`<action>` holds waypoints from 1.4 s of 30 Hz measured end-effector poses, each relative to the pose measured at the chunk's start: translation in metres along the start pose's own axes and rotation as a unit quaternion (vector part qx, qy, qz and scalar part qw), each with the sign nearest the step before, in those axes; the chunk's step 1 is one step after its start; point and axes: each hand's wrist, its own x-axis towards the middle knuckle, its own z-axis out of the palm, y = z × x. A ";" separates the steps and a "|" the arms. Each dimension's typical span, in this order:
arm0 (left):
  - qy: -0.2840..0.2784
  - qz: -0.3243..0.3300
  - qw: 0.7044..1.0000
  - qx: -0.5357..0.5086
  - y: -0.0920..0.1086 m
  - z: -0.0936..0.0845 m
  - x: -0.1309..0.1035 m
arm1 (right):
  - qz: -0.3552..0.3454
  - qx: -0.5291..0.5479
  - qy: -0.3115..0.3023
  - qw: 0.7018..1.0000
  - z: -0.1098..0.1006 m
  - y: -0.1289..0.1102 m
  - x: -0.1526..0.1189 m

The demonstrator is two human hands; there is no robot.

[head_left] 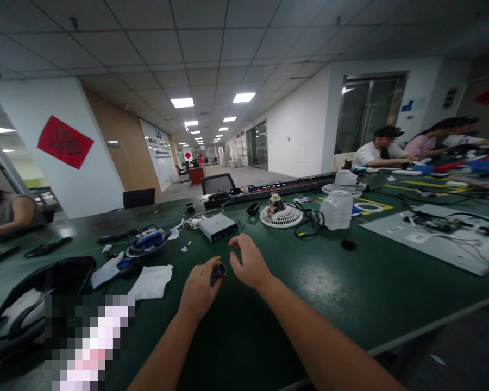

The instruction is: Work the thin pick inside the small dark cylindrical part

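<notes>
Between the thumb and fingers of my left hand (198,290) is a small dark cylinder (219,269), its round hollow end facing up and to the right. I cannot make out what kind of part it is. My right hand (249,262) hovers just to the right of the cylinder, apart from it. Its thumb and forefinger are bent and spread, with nothing visible between them. Beyond both hands a silver and black optical disc drive (219,227) lies on the green table (244,336).
White cloth (150,281), blue-and-white gloves (149,240) and a black strapped bag (41,304) lie left. Toward the back right are a white fan grille (281,215) with a motor, a white housing (337,210), cables (307,225) and a grey panel (436,239). Other people sit at the far sides.
</notes>
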 end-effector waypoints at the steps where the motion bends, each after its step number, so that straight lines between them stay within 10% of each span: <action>1: 0.001 -0.004 1.000 0.001 0.000 0.000 0.000 | 0.011 0.016 0.031 0.999 -0.001 0.000 0.001; 7: 0.004 -0.061 0.998 0.004 -0.001 -0.001 0.000 | 0.083 0.153 0.133 0.976 0.000 0.008 0.008; 16: 0.010 -0.098 0.995 -0.005 -0.001 -0.002 0.001 | 0.141 0.334 0.072 0.929 0.012 0.009 0.005; 42: 0.015 -0.071 0.997 0.013 0.001 -0.004 0.002 | 0.128 0.297 0.020 0.946 0.009 0.007 -0.003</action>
